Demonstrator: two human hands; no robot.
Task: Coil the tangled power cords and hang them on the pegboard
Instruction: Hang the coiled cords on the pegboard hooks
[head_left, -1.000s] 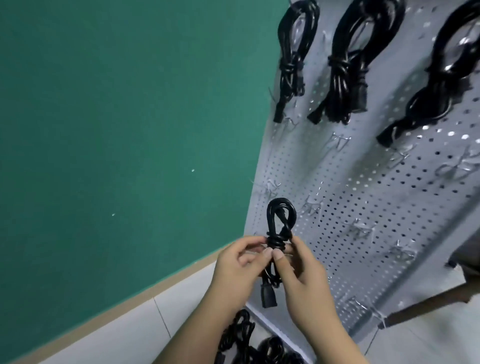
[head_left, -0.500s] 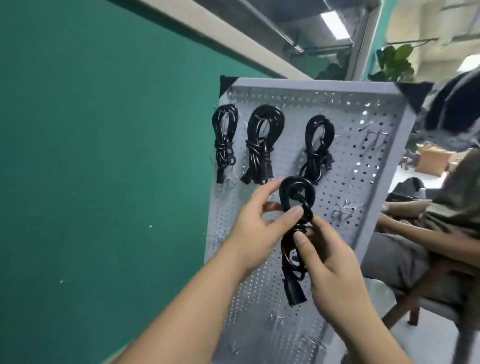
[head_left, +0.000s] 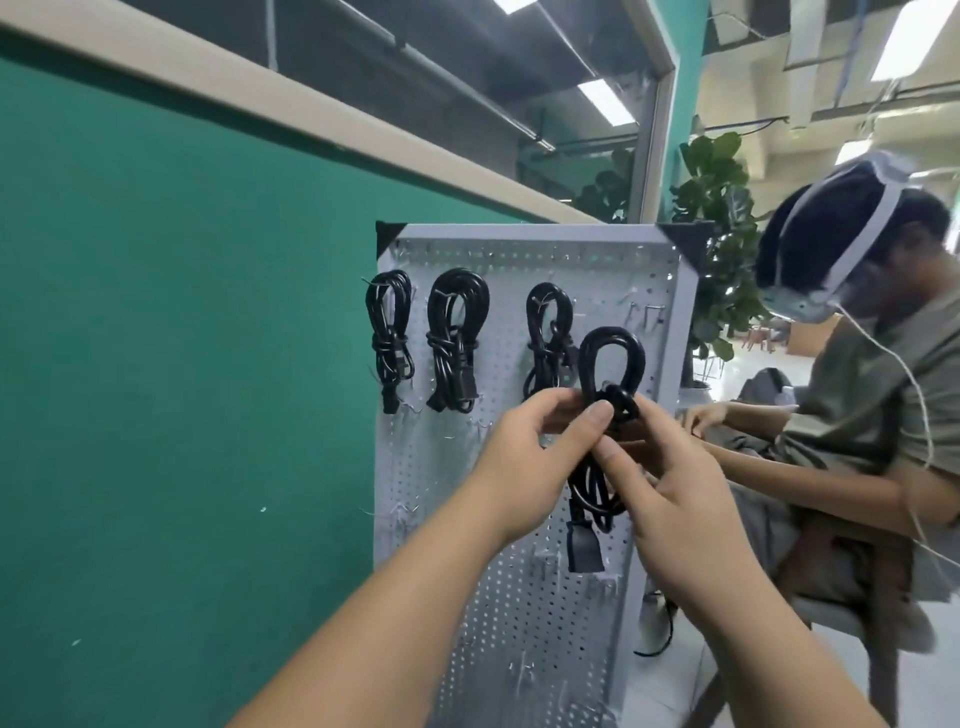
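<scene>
coiled cord (head_left: 609, 364) now higher against pegboard (head_left: 519, 597), loop just right of third hung cord (head_left: 548, 332) | left hand (head_left: 524, 457) pinches wrap | right hand (head_left: 670, 499) curled round bundle below

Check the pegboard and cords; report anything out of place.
Nothing on the pegboard looks wrong: three hung cords sit neatly coiled in its top row, while the left hand and right hand grip the fourth cord. One oddity: a loose black cable curls on the floor beside the board's lower right edge.
</scene>
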